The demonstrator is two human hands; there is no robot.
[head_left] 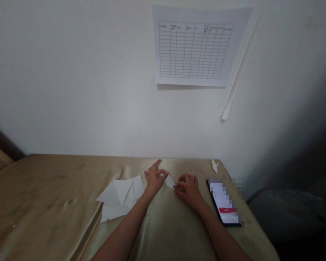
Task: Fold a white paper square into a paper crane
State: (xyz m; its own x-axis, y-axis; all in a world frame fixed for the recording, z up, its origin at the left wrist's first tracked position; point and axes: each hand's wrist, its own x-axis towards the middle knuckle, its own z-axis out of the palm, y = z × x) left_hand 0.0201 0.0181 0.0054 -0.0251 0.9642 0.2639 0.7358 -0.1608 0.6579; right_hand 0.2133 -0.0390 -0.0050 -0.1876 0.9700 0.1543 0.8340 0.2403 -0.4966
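Tapering, the small white paper (pixel 170 181) is pinched at opposite ends by left fingers (pixel 164 176) and right fingers (pixel 180 184).

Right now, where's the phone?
In the head view, the phone lies toward the right edge of the tan surface, right of your right hand, with a small white paper figure beyond its far end.

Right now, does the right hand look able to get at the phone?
Probably yes: the phone lies beside the right hand, with nothing visible between them. That hand appears to be pinching the small white paper, though, so it would likely have to let go first.
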